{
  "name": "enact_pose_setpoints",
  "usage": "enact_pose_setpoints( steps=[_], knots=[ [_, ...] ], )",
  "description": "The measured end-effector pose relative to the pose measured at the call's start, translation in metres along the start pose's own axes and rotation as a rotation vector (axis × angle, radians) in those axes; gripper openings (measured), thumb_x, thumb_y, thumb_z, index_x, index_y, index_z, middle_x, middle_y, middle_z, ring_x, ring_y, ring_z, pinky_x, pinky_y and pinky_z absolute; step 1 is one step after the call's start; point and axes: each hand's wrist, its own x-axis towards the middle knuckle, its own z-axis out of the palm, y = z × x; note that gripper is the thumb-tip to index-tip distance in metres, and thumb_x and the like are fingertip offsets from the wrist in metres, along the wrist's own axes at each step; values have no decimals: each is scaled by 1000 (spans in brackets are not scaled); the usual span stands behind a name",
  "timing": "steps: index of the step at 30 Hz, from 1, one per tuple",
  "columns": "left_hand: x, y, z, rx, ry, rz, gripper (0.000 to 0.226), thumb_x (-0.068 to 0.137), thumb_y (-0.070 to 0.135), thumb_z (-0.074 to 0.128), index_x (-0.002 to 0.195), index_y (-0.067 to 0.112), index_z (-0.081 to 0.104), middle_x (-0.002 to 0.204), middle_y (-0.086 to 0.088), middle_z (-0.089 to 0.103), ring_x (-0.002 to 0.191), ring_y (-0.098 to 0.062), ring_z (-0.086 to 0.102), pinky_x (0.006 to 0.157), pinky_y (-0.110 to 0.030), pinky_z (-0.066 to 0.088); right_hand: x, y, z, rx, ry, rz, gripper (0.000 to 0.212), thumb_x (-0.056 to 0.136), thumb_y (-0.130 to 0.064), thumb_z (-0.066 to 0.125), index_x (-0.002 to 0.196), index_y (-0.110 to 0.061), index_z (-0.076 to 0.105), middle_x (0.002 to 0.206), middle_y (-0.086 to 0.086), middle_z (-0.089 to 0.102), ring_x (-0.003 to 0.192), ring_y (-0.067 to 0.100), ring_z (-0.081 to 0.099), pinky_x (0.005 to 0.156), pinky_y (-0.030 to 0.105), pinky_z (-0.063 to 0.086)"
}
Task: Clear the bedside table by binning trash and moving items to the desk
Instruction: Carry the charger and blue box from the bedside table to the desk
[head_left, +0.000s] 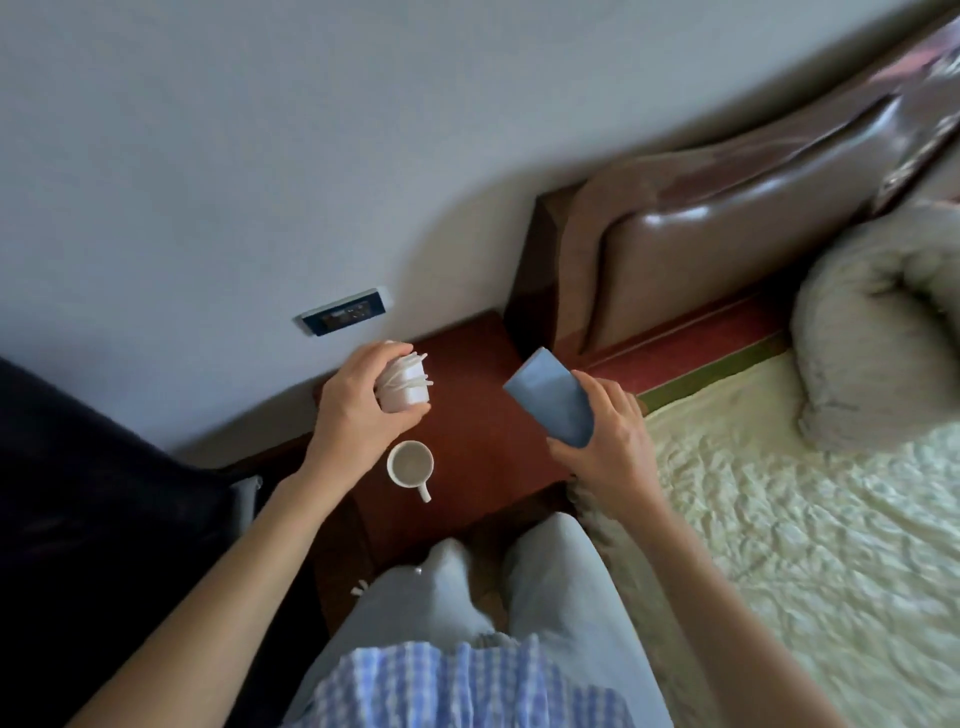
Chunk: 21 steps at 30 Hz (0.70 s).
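Note:
My left hand grips a white charger block wrapped in its white cable, held just above the back left of the reddish-brown bedside table. My right hand holds a flat blue rectangular object, like a phone or power bank, tilted above the table's right side. A white mug stands upright on the table near its front left, handle pointing toward me, with some pale liquid inside.
A dark armchair fills the left side. A bed with a cream cover, a rolled pillow and a brown padded headboard lies on the right. A wall socket panel sits above the table. My legs stand in front.

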Motion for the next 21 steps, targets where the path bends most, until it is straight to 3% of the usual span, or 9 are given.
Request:
enact_pose_setpoints(
  steps=[4, 8, 11, 15, 19, 21],
  knots=[
    [-30, 13, -7, 15, 138, -76, 57, 59, 7, 85, 112, 10, 62, 110, 1, 60, 95, -9, 57, 87, -17, 43, 18, -14, -11, 20, -48, -137, 74, 62, -24, 78, 129, -12, 50, 120, 5, 58, 105, 27, 53, 84, 37, 45],
    [-66, 24, -2, 81, 255, -150, 56, 59, 6, 84, 110, 7, 63, 109, -4, 63, 94, -6, 55, 87, -5, 36, 32, -19, -17, 37, -130, -328, 74, 62, -23, 77, 129, -12, 49, 119, 6, 58, 104, 27, 53, 84, 37, 45],
    [-97, 39, 10, 109, 378, -247, 55, 60, 4, 84, 111, 5, 63, 112, -7, 63, 99, -10, 56, 90, -4, 34, 36, -15, -25, 37, -183, -478, 72, 62, -22, 76, 128, -11, 50, 118, 6, 58, 101, 28, 53, 82, 38, 46],
    [-147, 70, 34, 146, 533, -395, 54, 62, 3, 82, 112, 4, 63, 115, -9, 62, 101, -2, 50, 91, -1, 30, 35, 0, -36, 29, -267, -675, 72, 62, -21, 76, 128, -9, 51, 117, 8, 58, 100, 29, 53, 81, 36, 45],
    [-201, 107, 61, 99, 632, -563, 56, 64, 7, 82, 116, 8, 62, 119, -5, 61, 104, -13, 57, 93, -20, 42, 24, 7, -45, 20, -333, -831, 71, 62, -20, 77, 127, -6, 52, 116, 11, 59, 99, 31, 54, 82, 37, 45],
    [-226, 123, 69, 92, 670, -589, 57, 64, 6, 83, 117, 7, 62, 119, -6, 61, 105, -16, 58, 93, -23, 45, 15, 5, -49, 36, -345, -883, 69, 62, -17, 77, 125, -5, 53, 114, 12, 60, 98, 33, 56, 81, 37, 45]
  ],
)
